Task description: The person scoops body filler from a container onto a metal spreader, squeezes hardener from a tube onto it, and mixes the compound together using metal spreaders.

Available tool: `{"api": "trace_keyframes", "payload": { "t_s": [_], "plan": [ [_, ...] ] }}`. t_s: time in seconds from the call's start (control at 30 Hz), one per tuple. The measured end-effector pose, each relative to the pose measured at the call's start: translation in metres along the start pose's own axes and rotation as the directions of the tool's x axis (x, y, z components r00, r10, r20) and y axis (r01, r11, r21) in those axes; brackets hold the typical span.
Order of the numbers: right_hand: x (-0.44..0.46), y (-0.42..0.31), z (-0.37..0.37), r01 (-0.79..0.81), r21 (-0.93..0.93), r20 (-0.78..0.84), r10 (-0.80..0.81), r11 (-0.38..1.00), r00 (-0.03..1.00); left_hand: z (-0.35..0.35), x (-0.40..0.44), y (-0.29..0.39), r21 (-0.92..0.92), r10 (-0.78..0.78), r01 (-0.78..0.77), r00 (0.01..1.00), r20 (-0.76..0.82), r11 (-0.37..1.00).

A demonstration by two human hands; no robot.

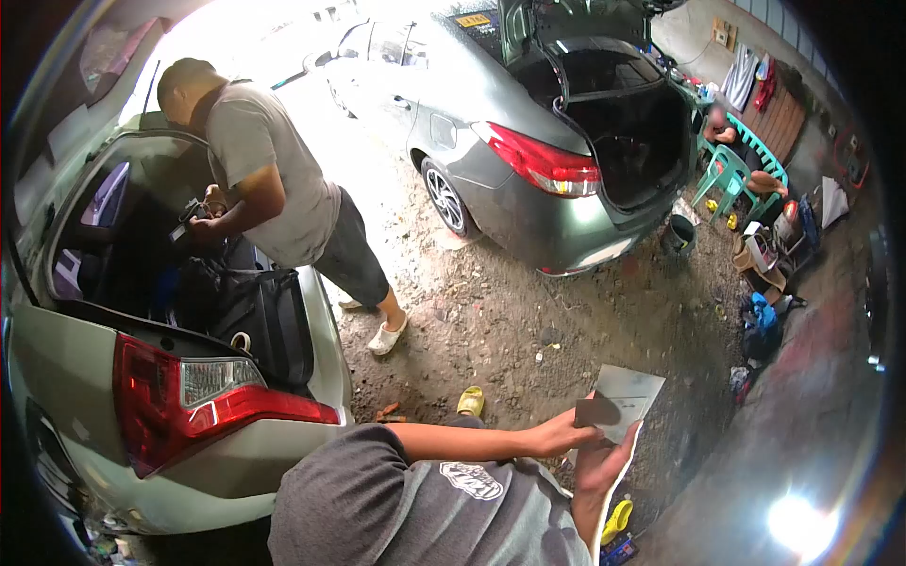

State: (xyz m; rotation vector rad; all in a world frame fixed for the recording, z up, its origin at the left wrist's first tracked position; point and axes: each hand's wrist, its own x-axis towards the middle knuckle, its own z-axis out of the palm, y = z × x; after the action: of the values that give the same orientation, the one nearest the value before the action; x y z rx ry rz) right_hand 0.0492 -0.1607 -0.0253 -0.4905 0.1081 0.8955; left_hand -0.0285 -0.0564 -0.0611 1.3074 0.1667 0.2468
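Observation:
My left hand (572, 435) reaches in from the left, its fingers closed on a small dark grey flat plate (596, 412). Below it my right hand (609, 462) is turned palm up, gripping a larger, lighter grey flat plate (634, 385). The small plate overlaps the larger one; whether they touch, I cannot tell. A thin white edge runs along my right hand and forearm. Dirt and gravel ground (510, 330) lies beyond both hands. My grey shirt (406, 509) fills the bottom of the view.
Left, a light-coloured car's red tail light (151, 406) and open boot are close by. A person (269, 160) leans into it, holding a tool. A dark green car (528, 160) has its boot up. At right are green chairs (727, 174), a seated person (722, 132), a bucket (678, 236) and a bright lamp (802, 526).

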Motion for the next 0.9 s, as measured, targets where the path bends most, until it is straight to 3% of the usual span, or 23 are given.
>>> {"api": "trace_keyframes", "payload": {
  "t_s": [0.07,0.17,0.27,0.37,0.4,0.47,0.5,0.53,0.6,0.63,0.67,0.7,0.73,0.77,0.8,0.83,0.87,0.9],
  "plan": [
    [-0.007,-0.002,0.010,0.005,-0.012,-0.010,-0.005,1.000,1.000,0.001,-0.001,0.010,-0.095,-0.024,0.028,0.999,0.047,0.995],
    [-0.006,0.001,0.008,0.066,-0.040,-0.049,-0.068,0.997,0.996,0.008,-0.001,0.007,-0.018,0.105,-0.108,0.988,-0.113,0.994],
    [-0.001,-0.009,-0.007,0.100,-0.134,-0.059,-0.109,0.986,0.992,-0.002,-0.006,0.027,-0.145,0.038,-0.049,0.997,-0.074,0.988],
    [0.020,-0.040,-0.057,0.230,-0.216,-0.128,-0.261,0.949,0.957,-0.022,-0.008,0.016,-0.360,-0.078,0.108,0.992,0.096,0.927],
    [0.026,-0.043,-0.057,0.363,-0.345,-0.201,-0.446,0.865,0.872,-0.030,-0.010,0.003,-0.366,-0.199,0.230,0.973,0.119,0.902],
    [0.031,-0.052,-0.081,0.249,-0.802,-0.145,-0.582,0.543,0.800,-0.037,-0.009,0.020,-0.018,-0.028,0.028,1.000,-0.005,0.999],
    [0.030,-0.052,-0.093,0.143,-0.939,-0.093,-0.634,0.312,0.768,-0.041,-0.007,0.016,0.226,0.038,-0.036,0.999,-0.005,0.974],
    [0.022,-0.036,-0.075,0.204,-0.973,0.102,-0.598,0.104,0.795,-0.041,-0.005,0.019,0.243,0.063,-0.052,0.997,-0.040,0.969],
    [-0.010,-0.009,-0.021,0.498,-0.833,0.552,-0.340,-0.239,0.761,-0.035,0.002,0.023,0.263,0.102,-0.078,0.992,-0.077,0.961],
    [-0.012,-0.007,-0.007,0.664,-0.703,0.710,-0.209,-0.253,0.673,-0.037,0.007,0.014,0.334,0.153,-0.118,0.985,-0.078,0.935],
    [-0.014,-0.005,0.007,0.813,-0.542,0.838,-0.058,-0.212,0.543,-0.043,0.019,-0.005,0.126,0.167,-0.160,0.985,-0.042,0.979],
    [-0.015,-0.003,0.022,0.916,-0.381,0.916,0.087,-0.123,0.392,-0.038,0.019,-0.007,0.121,0.161,-0.158,0.987,-0.012,0.980],
    [-0.004,0.004,0.000,0.882,-0.453,0.891,-0.054,-0.129,0.450,-0.033,0.018,-0.008,0.117,0.155,-0.156,0.988,0.018,0.981],
    [0.008,0.007,-0.020,0.775,-0.619,0.782,-0.196,-0.128,0.592,-0.026,0.008,0.012,0.325,0.142,-0.150,0.989,0.049,0.934],
    [0.019,0.005,-0.024,0.650,-0.755,0.645,-0.274,-0.088,0.713,-0.021,0.001,0.014,0.204,0.084,-0.085,0.996,0.015,0.975],
    [0.024,0.005,-0.024,0.512,-0.858,0.490,-0.339,-0.028,0.803,-0.018,-0.004,0.022,0.203,0.058,-0.053,0.998,-0.022,0.978],
    [0.007,0.011,-0.028,0.569,-0.822,0.557,-0.222,-0.010,0.800,-0.031,-0.004,0.015,0.529,0.201,-0.221,0.975,0.095,0.820],
    [-0.011,0.018,-0.025,0.622,-0.783,0.617,-0.102,0.021,0.781,-0.037,-0.001,-0.008,0.405,0.185,-0.181,0.982,0.030,0.896]
  ]
}}
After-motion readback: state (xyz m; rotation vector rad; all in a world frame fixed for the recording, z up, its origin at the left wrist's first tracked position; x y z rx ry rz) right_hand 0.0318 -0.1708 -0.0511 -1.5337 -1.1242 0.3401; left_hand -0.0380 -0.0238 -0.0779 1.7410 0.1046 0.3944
